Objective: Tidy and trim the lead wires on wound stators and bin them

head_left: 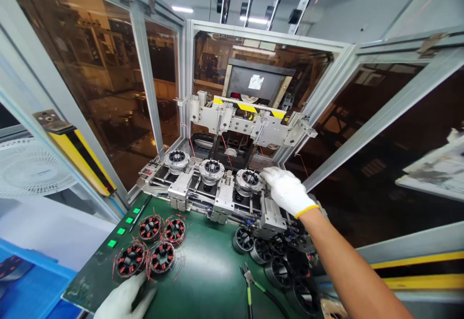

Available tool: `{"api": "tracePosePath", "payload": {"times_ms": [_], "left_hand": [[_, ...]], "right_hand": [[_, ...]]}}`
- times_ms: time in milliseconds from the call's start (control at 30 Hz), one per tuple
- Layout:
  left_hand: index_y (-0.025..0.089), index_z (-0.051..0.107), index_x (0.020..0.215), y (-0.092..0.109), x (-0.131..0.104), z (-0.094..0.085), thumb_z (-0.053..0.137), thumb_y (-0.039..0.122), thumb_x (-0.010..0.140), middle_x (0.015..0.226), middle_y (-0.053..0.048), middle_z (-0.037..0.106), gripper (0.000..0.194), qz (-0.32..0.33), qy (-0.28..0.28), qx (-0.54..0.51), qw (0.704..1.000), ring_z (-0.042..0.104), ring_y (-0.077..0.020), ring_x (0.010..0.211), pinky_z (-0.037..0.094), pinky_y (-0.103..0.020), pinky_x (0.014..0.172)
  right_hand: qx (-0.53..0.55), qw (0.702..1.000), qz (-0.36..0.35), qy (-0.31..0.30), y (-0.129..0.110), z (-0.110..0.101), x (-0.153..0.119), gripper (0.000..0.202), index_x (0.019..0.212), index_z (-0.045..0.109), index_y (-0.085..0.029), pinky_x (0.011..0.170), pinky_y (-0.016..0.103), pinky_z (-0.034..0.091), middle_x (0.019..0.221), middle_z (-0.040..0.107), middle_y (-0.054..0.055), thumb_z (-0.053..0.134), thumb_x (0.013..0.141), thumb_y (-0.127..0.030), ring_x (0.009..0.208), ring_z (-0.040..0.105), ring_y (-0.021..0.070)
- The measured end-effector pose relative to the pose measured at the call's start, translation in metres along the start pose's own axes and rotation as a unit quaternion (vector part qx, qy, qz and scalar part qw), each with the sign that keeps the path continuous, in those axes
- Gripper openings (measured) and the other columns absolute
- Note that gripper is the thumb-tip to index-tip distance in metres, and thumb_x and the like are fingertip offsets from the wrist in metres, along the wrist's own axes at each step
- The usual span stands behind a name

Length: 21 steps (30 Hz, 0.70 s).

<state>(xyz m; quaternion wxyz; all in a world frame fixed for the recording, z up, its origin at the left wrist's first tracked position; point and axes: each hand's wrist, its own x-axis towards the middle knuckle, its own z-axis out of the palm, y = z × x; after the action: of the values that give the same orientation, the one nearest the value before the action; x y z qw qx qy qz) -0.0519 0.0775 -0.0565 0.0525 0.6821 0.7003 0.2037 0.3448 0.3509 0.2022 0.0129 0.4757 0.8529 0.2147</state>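
Note:
My right hand (286,188), in a white knit glove with a yellow cuff, reaches over the right end of the winding machine's fixture row. Its fingers are bent and held together beside the third stator holder (250,180); what they grip is hidden. Two more holders, the middle one (211,170) and the left one (177,159), each carry a black-spoked core. My left hand (123,300), also gloved, is low at the left with thumb and forefinger apart. Just above it lie several stators wound with red-brown wire, the nearest being a wound stator (131,259).
Several unwound black stator cores (280,270) cluster on the green bench (203,261) at right. Green-handled cutters (248,280) lie beside them. A yellow-striped plate assembly (246,121) spans above the holders. Framed tinted panels surround the machine; a white fan (32,169) stands left.

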Motion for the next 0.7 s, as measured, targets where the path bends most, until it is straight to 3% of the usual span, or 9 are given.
{"api": "tracePosePath", "payload": {"times_ms": [133, 233, 433, 567, 700], "left_hand": [[0.025, 0.061, 0.113, 0.002, 0.000, -0.002, 0.052, 0.042, 0.086, 0.103, -0.002, 0.073, 0.034, 0.037, 0.029, 0.026, 0.999, 0.070, -0.0191, 0.090, 0.057, -0.026, 0.079], [0.025, 0.061, 0.111, 0.003, -0.001, -0.001, 0.053, 0.043, 0.085, 0.100, -0.002, 0.074, 0.033, 0.046, 0.058, 0.046, 0.996, 0.071, -0.0179, 0.086, 0.057, -0.024, 0.075], [0.026, 0.063, 0.112, 0.004, -0.001, 0.002, 0.055, 0.045, 0.083, 0.102, -0.001, 0.074, 0.035, 0.026, 0.065, 0.039, 0.997, 0.071, -0.0185, 0.088, 0.058, -0.024, 0.075], [0.027, 0.066, 0.108, 0.006, -0.002, 0.003, 0.055, 0.045, 0.082, 0.103, -0.001, 0.074, 0.033, -0.007, 0.054, 0.038, 0.998, 0.071, -0.0205, 0.088, 0.058, -0.028, 0.076], [0.028, 0.066, 0.108, 0.009, -0.002, 0.003, 0.056, 0.044, 0.081, 0.102, -0.002, 0.074, 0.033, -0.018, 0.058, 0.025, 0.998, 0.071, -0.0208, 0.089, 0.058, -0.027, 0.075]], "right_hand": [[0.044, 0.998, -0.025, -0.048, -0.029, 0.015, 0.021, 0.052, 0.127, 0.056, -0.015, 0.095, 0.034, 0.039, 0.136, 0.051, 0.010, 0.042, 0.077, -0.005, 0.115, 0.052, 0.0240], [0.045, 0.997, -0.017, -0.061, -0.035, 0.022, 0.025, 0.051, 0.125, 0.057, -0.015, 0.093, 0.033, 0.040, 0.135, 0.052, 0.009, 0.042, 0.077, -0.006, 0.114, 0.053, 0.0246], [0.029, 0.999, -0.024, -0.039, -0.046, -0.005, 0.049, 0.041, 0.117, 0.062, -0.015, 0.092, 0.037, 0.040, 0.128, 0.057, 0.012, 0.041, 0.083, -0.011, 0.110, 0.055, 0.0275], [0.053, 0.996, -0.065, -0.018, -0.081, -0.021, 0.083, 0.046, 0.126, 0.056, -0.017, 0.097, 0.037, 0.037, 0.137, 0.049, 0.011, 0.041, 0.083, -0.012, 0.118, 0.049, 0.0268], [0.060, 0.993, -0.100, -0.022, -0.115, -0.015, 0.108, 0.048, 0.129, 0.054, -0.015, 0.099, 0.035, 0.035, 0.139, 0.047, 0.011, 0.040, 0.083, -0.009, 0.123, 0.045, 0.0262]]}}
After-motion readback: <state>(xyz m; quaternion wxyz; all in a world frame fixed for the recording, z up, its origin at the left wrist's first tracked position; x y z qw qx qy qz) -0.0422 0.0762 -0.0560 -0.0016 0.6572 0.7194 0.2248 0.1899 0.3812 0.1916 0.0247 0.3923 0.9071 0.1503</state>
